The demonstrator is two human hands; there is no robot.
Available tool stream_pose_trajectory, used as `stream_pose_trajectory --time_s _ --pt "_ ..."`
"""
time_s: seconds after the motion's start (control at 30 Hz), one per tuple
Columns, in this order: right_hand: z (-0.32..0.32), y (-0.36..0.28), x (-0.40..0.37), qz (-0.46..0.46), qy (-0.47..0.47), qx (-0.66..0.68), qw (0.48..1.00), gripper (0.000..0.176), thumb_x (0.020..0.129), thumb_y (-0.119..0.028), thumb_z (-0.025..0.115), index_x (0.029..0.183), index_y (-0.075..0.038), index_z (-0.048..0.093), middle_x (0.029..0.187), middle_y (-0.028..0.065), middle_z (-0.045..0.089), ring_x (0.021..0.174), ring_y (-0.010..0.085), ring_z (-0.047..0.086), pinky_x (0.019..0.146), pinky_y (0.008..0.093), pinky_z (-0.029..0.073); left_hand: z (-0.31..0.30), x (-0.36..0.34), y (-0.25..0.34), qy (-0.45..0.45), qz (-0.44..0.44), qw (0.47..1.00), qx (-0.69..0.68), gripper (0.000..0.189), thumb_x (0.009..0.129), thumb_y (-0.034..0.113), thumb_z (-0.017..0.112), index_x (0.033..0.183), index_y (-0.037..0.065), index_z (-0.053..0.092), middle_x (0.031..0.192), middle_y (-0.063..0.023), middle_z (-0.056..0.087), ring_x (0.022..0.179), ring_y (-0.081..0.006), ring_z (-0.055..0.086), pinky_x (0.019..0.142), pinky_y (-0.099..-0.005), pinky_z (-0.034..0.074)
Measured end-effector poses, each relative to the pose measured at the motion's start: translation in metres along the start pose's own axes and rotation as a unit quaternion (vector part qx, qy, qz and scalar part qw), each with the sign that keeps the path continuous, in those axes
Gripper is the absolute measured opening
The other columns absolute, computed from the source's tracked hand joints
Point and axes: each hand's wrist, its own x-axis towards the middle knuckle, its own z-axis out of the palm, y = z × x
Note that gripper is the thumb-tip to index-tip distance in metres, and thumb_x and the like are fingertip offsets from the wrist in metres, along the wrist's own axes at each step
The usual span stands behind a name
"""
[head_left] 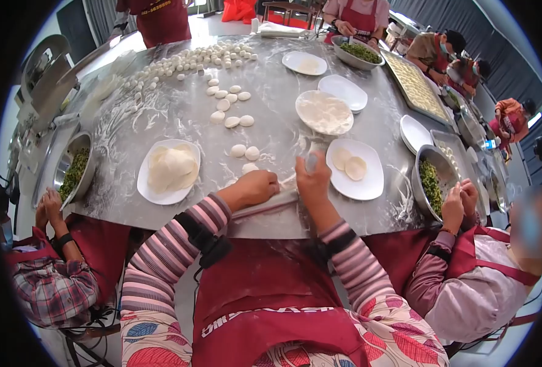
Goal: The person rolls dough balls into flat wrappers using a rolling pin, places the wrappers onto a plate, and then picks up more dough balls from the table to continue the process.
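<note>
L hand (252, 187) & R hand (314, 178) both curled near table (271, 122) edge; can't tell what's gripped; dough pieces (252, 153) just far of L hand; best: light, even pressure, plenty flour.

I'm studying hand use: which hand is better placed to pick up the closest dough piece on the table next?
Probably the left hand: the nearest dough piece lies just beyond it, while the right hand is farther off, beside the plate of flat rounds.
</note>
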Motion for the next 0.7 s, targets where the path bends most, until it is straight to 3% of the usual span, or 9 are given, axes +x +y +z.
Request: stream_pose_trajectory --time_s 0.13,0.2,0.27,0.33,0.43,0.53,0.6,0.67,0.7 --pt "-0.038 -0.012 -0.042 -0.052 0.044 -0.004 0.998 0.027 0.071 -0.004 0.067 0.091 -0.001 0.049 0.071 0.0169 0.056 0.062 0.0337 0.057 0.057 0.0379 0.046 -0.002 -0.018 0.000 0.009 0.039 0.998 0.041 0.015 0.074 0.013 0.059 0.082 0.001 0.059 0.076 -0.0185 0.061 0.072 -0.0311 0.059 0.066 -0.0371 0.045" --pt "-0.047 -0.017 -0.055 0.007 0.014 0.042 0.999 0.026 0.070 -0.001 0.065 0.091 -0.001 0.049 0.073 0.0177 0.056 0.063 0.0324 0.057 0.057 0.0364 0.046 -0.001 -0.024 0.002 -0.011 -0.029 0.997 -0.070 0.015 0.073 0.012 0.060 0.082 0.000 0.059 0.075 -0.0196 0.060 0.072 -0.0322 0.059 0.066 -0.0378 0.045" --pt "-0.023 0.001 -0.030 -0.105 0.052 -0.063 0.991 0.027 0.071 -0.004 0.067 0.091 0.000 0.049 0.069 0.0174 0.055 0.059 0.0353 0.055 0.056 0.0400 0.045 0.002 -0.017 -0.001 -0.040 -0.033 0.996 -0.077 0.017 0.074 0.014 0.058 0.082 -0.001 0.059 0.075 -0.0204 0.060 0.071 -0.0329 0.059 0.065 -0.0386 0.045" --pt "-0.002 -0.001 -0.006 -0.007 0.016 -0.020 1.000 0.027 0.072 -0.006 0.068 0.091 0.000 0.050 0.071 0.0179 0.055 0.060 0.0370 0.055 0.056 0.0420 0.044 0.004 -0.006 0.001 0.015 -0.026 0.999 0.011 0.020 0.075 0.017 0.056 0.082 -0.001 0.058 0.075 -0.0206 0.060 0.070 -0.0329 0.059 0.064 -0.0391 0.045" --pt "-0.008 -0.005 -0.009 0.005 0.013 -0.031 0.999 0.028 0.071 -0.007 0.068 0.091 -0.001 0.050 0.070 0.0182 0.055 0.061 0.0374 0.055 0.055 0.0418 0.044 -0.003 -0.004 0.012 -0.008 -0.013 0.999 0.032 0.022 0.075 0.018 0.054 0.082 -0.002 0.058 0.075 -0.0209 0.060 0.071 -0.0346 0.058 0.065 -0.0398 0.044" --pt "-0.037 -0.007 -0.046 -0.127 0.053 -0.082 0.987 0.027 0.071 -0.006 0.068 0.091 -0.001 0.049 0.065 0.0170 0.055 0.058 0.0376 0.055 0.054 0.0414 0.044 -0.003 -0.015 0.009 -0.018 -0.024 1.000 -0.009 0.023 0.074 0.018 0.054 0.083 -0.003 0.058 0.074 -0.0212 0.060 0.071 -0.0357 0.058 0.066 -0.0403 0.044" --pt "-0.051 -0.023 -0.060 0.008 0.038 0.067 0.997 0.020 0.071 -0.005 0.066 0.086 -0.003 0.052 0.065 0.0090 0.054 0.053 0.0289 0.055 0.049 0.0348 0.044 -0.003 -0.019 0.007 -0.008 -0.038 0.998 -0.039 0.023 0.073 0.018 0.055 0.084 -0.003 0.058 0.073 -0.0213 0.060 0.071 -0.0360 0.057 0.066 -0.0405 0.044" --pt "-0.034 -0.014 -0.039 -0.071 0.069 -0.024 0.995 0.025 0.073 -0.005 0.066 0.091 -0.002 0.049 0.066 0.0171 0.056 0.054 0.0382 0.054 0.051 0.0411 0.043 -0.002 -0.024 0.010 -0.019 -0.002 1.000 -0.015 0.024 0.073 0.018 0.056 0.084 -0.004 0.059 0.074 -0.0220 0.060 0.071 -0.0357 0.058 0.067 -0.0408 0.044" --pt "-0.020 -0.003 -0.030 -0.015 0.048 -0.022 0.998 0.025 0.073 -0.007 0.065 0.092 -0.001 0.049 0.069 0.0192 0.056 0.058 0.0397 0.054 0.052 0.0416 0.043 -0.001 -0.021 0.012 -0.025 0.000 1.000 -0.011 0.024 0.073 0.018 0.056 0.084 -0.004 0.059 0.074 -0.0220 0.060 0.071 -0.0357 0.058 0.067 -0.0408 0.044"
